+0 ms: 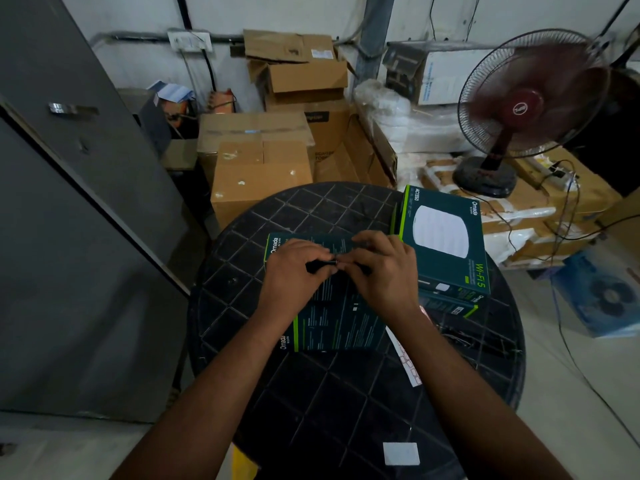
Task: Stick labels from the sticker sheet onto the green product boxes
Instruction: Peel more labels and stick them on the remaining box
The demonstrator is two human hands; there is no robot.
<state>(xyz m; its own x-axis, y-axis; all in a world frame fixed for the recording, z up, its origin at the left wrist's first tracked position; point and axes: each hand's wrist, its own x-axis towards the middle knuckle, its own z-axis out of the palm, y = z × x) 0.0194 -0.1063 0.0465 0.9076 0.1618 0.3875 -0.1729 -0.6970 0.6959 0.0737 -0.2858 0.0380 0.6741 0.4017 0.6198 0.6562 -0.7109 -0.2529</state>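
My two hands cover the middle of the green product box (341, 320) lying flat before me, so I cannot tell what my fingertips meet there. A slim black object (320, 266), perhaps a pen or marker, runs between both hands; my left hand (294, 268) curls its fingers around one end and my right hand (386, 268) pinches at the other, though its far tip is hidden under my right fingers. Whether a label sits between my fingers is too small to make out.

The box rests on a round black table (346, 393) with a grid pattern. To the right, touching the table's far edge, stands a stack of green boxes (446, 244), the top one showing a white round device and "Wi-Fi 5". The sticker sheet (405, 358) pokes out from beneath my right forearm, just beside the flat box, partly hidden. A small white square label (401, 453) lies near the table's near edge, well apart from my hands.

Behind the table are brown cardboard cartons (259, 171), a maroon pedestal fan (530, 95) with blurred blades, and at left a grey metal cabinet (69, 202).
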